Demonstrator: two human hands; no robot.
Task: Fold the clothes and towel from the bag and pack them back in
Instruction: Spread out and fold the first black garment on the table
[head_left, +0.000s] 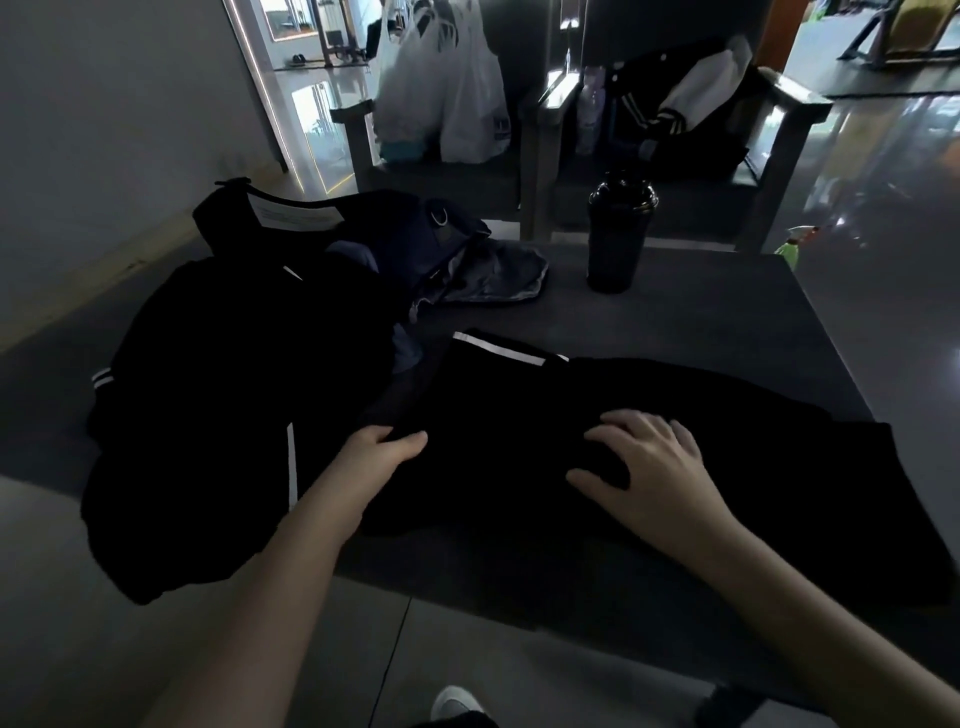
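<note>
Black garment (519, 415): flat, frame centre, on table (701, 312) | right hand (649, 462): fingers spread, pressing it | left hand (387, 449): at its left edge, fingers hidden, grip indeterminate | navy bag (447, 228): open, upper left, contents indiscernible

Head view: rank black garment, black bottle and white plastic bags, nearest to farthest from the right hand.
1. black garment: under the right hand, touched.
2. black bottle: upright on the table beyond.
3. white plastic bags: on the far chair.
</note>
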